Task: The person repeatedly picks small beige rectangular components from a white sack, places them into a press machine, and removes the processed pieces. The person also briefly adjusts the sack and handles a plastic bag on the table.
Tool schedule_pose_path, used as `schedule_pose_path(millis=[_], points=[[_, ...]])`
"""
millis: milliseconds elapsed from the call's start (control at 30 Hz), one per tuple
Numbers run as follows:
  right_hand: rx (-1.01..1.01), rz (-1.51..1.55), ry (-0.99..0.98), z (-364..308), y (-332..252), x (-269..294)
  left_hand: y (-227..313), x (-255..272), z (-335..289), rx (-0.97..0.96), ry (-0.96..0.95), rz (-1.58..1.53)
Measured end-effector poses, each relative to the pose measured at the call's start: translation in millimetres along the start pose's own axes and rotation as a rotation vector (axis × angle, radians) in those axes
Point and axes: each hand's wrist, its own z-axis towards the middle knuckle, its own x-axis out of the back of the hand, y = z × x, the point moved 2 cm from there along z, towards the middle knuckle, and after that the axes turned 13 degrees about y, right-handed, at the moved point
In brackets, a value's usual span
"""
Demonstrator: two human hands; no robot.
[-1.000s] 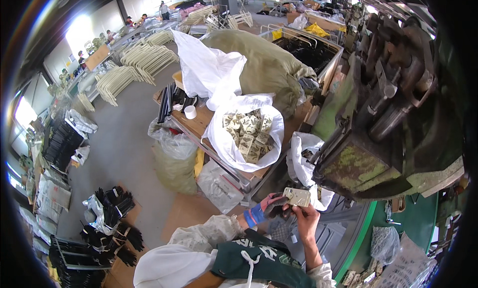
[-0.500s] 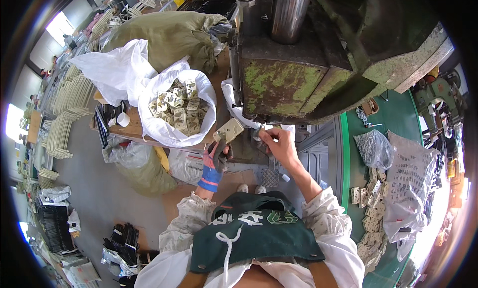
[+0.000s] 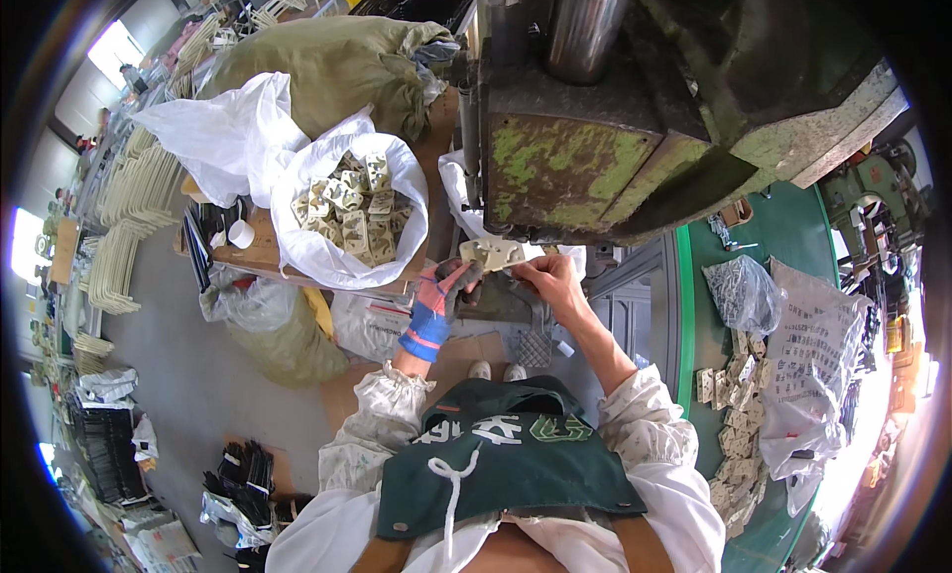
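My left hand point(image 3: 458, 287), in a blue, pink and dark grey work glove, is closed on a cream plate with holes in it point(image 3: 493, 254). The plate lies almost level just below the front of a big green press point(image 3: 565, 171). My bare right hand point(image 3: 551, 282) is at the plate's right end, thumb and fingers pinched together. Whatever is in that pinch is too small or hidden to name. Left of my hands, an open white sack point(image 3: 288, 238) holds many similar cream plates point(image 3: 369, 221).
A wooden bench point(image 3: 260, 244) carries the sack, with an olive bundle point(image 3: 327, 72) behind it. To the right, a green table point(image 3: 706, 266) bears a pile of cream plates point(image 3: 739, 424), a clear plastic bag point(image 3: 744, 293) and a grey-white sack point(image 3: 818, 345). A full olive sack point(image 3: 288, 345) stands below the bench.
My left hand has moved right and slightly up with the plate, which has turned from slanting to nearly level. The plate's right end now meets my right hand, which has shifted slightly.
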Motion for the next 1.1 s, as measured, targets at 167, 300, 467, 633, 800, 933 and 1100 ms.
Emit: schedule_pose_path(millis=[167, 300, 467, 633, 800, 933, 1100], points=[[0.144, -0.029, 0.06, 6, 15, -1, -5, -4, 9, 0.081, -0.077, 0.064], [0.149, -0.192, -0.042, -1, 6, 12, -16, 4, 20, 0.139, -0.024, 0.096], [0.126, 0.271, -0.051, -27, -14, 44, -18, 11, 29, 0.189, -0.01, 0.086], [0.05, 0.356, -0.036, -34, -21, 46, -6, 3, 18, 0.087, -0.01, 0.128], [0.345, -0.013, 0.138, -35, -48, 28, -19, 11, 31, -0.114, -0.137, 0.255], [0.24, -0.018, 0.17, -26, -44, 21, -18, 5, 26, 0.075, -0.106, 0.019], [0.509, -0.103, 0.172, -38, -45, 27, -19, 9, 30, 0.099, -0.193, 0.03]])
